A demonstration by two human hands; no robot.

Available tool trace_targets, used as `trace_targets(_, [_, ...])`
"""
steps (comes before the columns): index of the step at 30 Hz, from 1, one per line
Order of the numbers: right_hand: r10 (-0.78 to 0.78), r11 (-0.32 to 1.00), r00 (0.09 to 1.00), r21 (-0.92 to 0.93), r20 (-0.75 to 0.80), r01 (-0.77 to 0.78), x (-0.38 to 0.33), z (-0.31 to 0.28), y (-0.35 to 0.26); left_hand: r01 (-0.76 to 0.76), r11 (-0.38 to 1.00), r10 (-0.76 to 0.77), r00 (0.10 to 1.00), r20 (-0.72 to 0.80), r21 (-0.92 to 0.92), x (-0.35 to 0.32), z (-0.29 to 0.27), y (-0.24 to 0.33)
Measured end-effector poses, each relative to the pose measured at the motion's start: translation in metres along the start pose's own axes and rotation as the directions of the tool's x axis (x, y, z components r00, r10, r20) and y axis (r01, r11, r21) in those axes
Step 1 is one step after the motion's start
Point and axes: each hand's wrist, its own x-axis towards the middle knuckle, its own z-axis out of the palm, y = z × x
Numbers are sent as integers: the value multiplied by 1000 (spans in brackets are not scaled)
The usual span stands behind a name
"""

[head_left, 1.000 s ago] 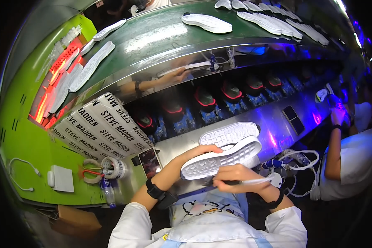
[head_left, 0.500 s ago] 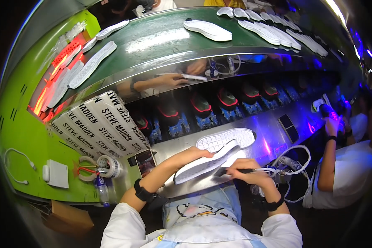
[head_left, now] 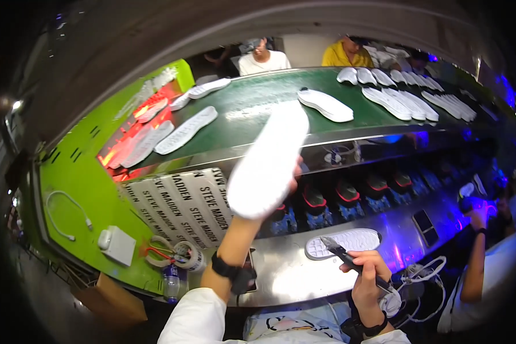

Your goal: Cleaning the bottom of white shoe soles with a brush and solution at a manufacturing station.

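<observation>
My left hand grips a white shoe sole, lifted in front of the green belt. The sole's smooth face shows, and it hides most of that hand; only fingertips appear at its right edge. Lower right, my right hand is closed round a black-handled tool with a flat greyish tip. A white cord lies by the handle's back end; whether it joins the tool I cannot tell. Under the tool's tip, another white sole rests on the metal bench, its gridded side up.
Several white soles lie along the green belt. A printed white box, tape rolls, scissors and a bottle stand left. White cables coil right, near a phone-like black device and a co-worker.
My left hand has raised its sole from the bench, up and forward toward the belt, turning its smooth face into view. My right hand has moved right, lifting the tool's tip. The view has shifted.
</observation>
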Motion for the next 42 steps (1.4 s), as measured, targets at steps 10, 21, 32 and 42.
trace_targets(10, [328,945,941,14,-86,-328,-16,22,25,-267,247,369,915,165,931,134,29,41])
trace_targets(21, [460,823,748,-87,-479,-562,-42,-57,46,566,-484,800,595,75,668,196,-10,56])
trace_targets(32, [459,888,810,149,-366,-436,-10,-59,21,-276,884,352,924,-151,376,-44,-6,-17])
trace_targets(42, [148,791,974,-612,169,-14,-23,-5,55,97,818,-235,956,-174,-567,-126,-106,-225])
